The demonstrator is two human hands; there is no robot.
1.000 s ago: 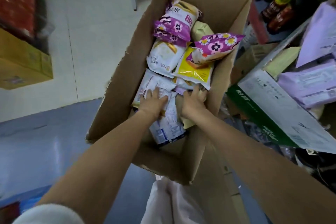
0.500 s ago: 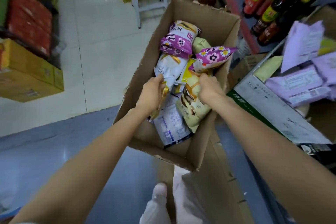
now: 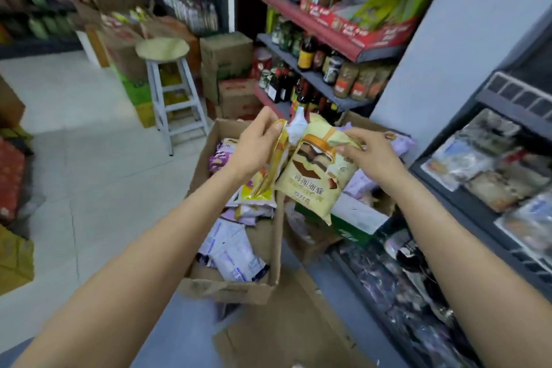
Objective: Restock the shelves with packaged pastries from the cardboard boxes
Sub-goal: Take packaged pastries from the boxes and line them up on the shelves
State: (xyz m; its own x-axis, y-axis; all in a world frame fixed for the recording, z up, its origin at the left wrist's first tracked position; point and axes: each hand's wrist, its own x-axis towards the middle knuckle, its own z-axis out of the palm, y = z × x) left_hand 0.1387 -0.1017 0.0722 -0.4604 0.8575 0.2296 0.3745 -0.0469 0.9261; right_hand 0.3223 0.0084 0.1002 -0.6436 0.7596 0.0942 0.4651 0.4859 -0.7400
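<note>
A: So, nearest to the camera are two bare forearms; what do the hands hold?

B: The left hand (image 3: 258,143) has its fingers curled round the top edge of a yellow packet (image 3: 268,176), pinching it; a white packet (image 3: 297,128) stands up just behind, between the two hands, but which hand holds it I cannot tell; the right hand (image 3: 370,155) pinches the upper corner of a cream pastry packet (image 3: 313,179) between thumb and fingers, and this packet hangs down from the hand, tilted.

A: And where are the packets in relation to the box?

B: Both are lifted above the cardboard box (image 3: 227,290), which stands open under the left hand; inside it, below the left wrist, lie white and blue packets (image 3: 233,251), and a purple packet (image 3: 219,155) is just left of that hand.

A: What is under the right hand?

B: A green and white carton (image 3: 355,221) sits below it, with lilac packets (image 3: 400,143) beyond the knuckles; to the right of the right arm is a dark shelf (image 3: 484,218) with blurred packaged goods.

A: And farther away?

B: Beyond the left hand stands a white stool (image 3: 170,81) on the pale tiled floor; beyond both hands are stacked brown boxes (image 3: 227,69); above the right hand rise red shelves (image 3: 328,30) with bottles and jars, too blurred to read.
</note>
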